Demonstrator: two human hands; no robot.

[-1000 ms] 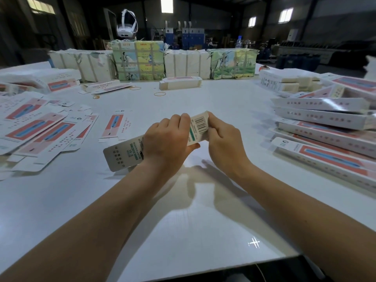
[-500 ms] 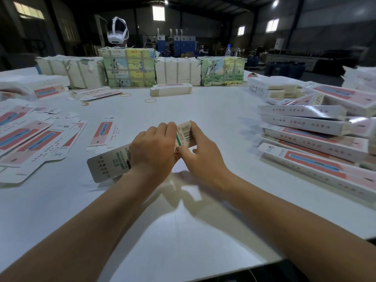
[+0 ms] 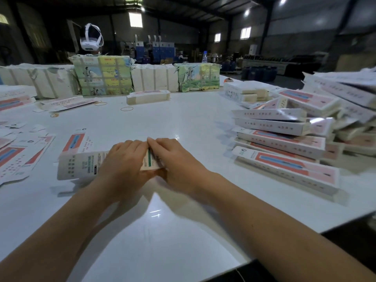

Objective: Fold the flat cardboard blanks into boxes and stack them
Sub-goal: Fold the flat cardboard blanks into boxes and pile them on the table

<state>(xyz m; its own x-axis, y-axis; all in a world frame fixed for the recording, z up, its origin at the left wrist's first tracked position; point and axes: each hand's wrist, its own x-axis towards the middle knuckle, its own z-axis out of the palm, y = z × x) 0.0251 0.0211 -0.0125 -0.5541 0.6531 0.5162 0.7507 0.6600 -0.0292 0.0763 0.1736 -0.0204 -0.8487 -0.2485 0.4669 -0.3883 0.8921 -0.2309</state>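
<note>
Head view
Tabletop [image 3: 183, 123]: white and glossy, wide, with dark hall space behind it.
Box in hand [image 3: 81, 165]: a long white carton with green print, lying across the middle of the tabletop just in front of the person; its left end juts out free, its right end is hidden between the two hands.
Left hand [image 3: 122, 161]: lies over the carton's middle, fingers curled round its far edge, gripping it.
Right hand [image 3: 173, 159]: meets the left at the carton's right end, fingers curled over that end and pressing on it; whether a flap is under them cannot be told, since the picture is blurred there.
Flat blanks [image 3: 22, 157]: spread on the left of the tabletop, white with pink and blue panels, overlapping; one more blank [image 3: 74, 142] lies just behind the carton's left end.
Folded boxes [image 3: 284, 139]: piled on the right, several layers high, loosely stacked; the nearest one [image 3: 289, 169] lies alone on the tabletop.
Bundles [image 3: 101, 76]: strapped packs standing in a row along the far edge.
Small pack [image 3: 148, 97]: lies alone before that row.
Rubber bands [image 3: 126, 108]: loose, near the far middle.
White headset [image 3: 90, 37]: seen above the bundles.
</note>
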